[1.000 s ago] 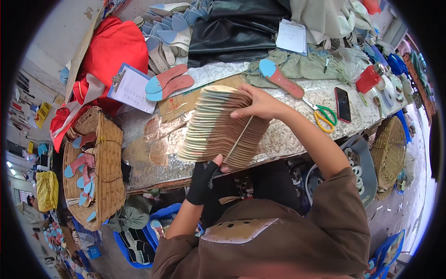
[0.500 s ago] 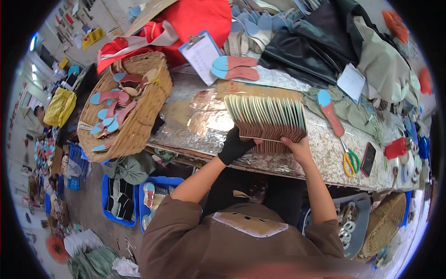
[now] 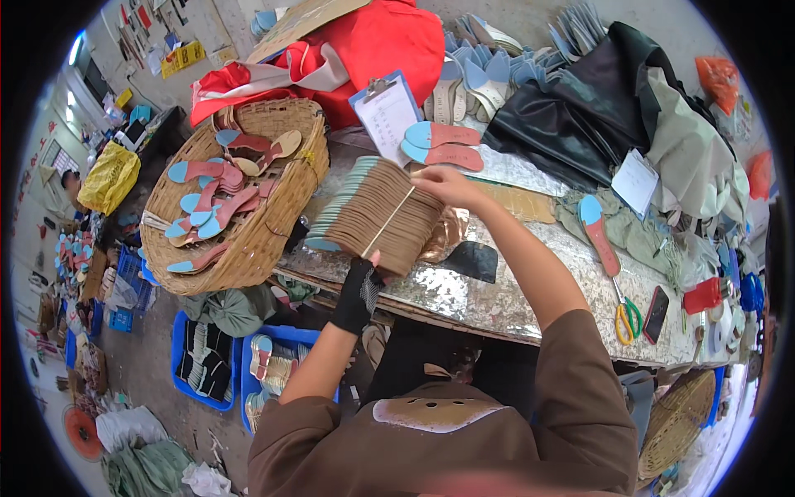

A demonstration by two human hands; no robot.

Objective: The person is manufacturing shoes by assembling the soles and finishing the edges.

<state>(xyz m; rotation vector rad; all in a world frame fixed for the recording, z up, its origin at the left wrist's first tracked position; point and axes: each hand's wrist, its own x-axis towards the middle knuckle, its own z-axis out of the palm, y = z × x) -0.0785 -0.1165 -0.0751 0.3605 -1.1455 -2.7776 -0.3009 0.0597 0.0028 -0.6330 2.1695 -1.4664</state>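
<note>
A thick bundle of insoles (image 3: 377, 211), brown with light blue ends, is tilted on edge over the bench, its blue ends toward the left. A thin pale band (image 3: 389, 219) runs straight along the bundle. My left hand (image 3: 363, 286), in a black fingerless glove, closes on the near end with the thumb by the band. At the far end my bare right hand (image 3: 447, 185) grips the bundle where the band ends; its fingertips are partly hidden. Beyond it, two pink-and-blue insoles (image 3: 443, 145) lie beside a clipboard (image 3: 386, 116).
A wicker basket (image 3: 286, 211) with several insoles stands at left. On the right of the worktable (image 3: 530, 286) lie a single insole (image 3: 598, 236), scissors (image 3: 627, 321) and a phone (image 3: 656, 315). Black sheet material (image 3: 551, 108) is heaped behind. Blue crates (image 3: 203, 393) stand below left.
The bundle has moved left and turned, its blue ends now facing left. My right hand has shifted from its right side to the far end; my left hand has moved left and nearer.
</note>
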